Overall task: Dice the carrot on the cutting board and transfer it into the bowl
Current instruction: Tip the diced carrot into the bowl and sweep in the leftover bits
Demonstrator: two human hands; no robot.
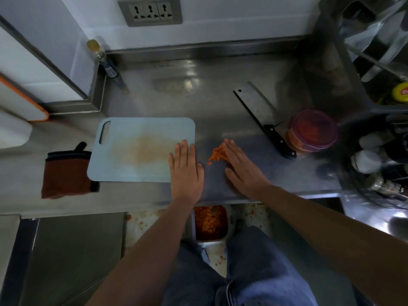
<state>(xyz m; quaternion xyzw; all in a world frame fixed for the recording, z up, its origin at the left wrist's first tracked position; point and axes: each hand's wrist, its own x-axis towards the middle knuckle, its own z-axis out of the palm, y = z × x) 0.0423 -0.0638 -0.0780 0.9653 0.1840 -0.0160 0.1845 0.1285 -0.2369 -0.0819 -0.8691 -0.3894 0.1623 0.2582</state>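
Both hands lie flat with straight fingers together, the left hand [185, 167] on the pale blue plastic cutting board [141, 149], the right hand [240, 167] against the small heap of diced orange carrot [217, 154] on the steel counter [220, 85].

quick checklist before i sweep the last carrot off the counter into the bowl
1. Small pile of orange diced carrot gathered against the right hand: ok.
2. Grey rectangular bowl below the steel counter edge, roughly under the pile: ok.
3. Light blue plastic cutting board bare of carrot, left hand flat on its right edge: ok.
4. Black-handled steel cleaver lying apart from both hands: ok.
5. Carrot bits scattered on the floor beside the bowl: not ok.
6. Room left in the bowl: cannot tell.
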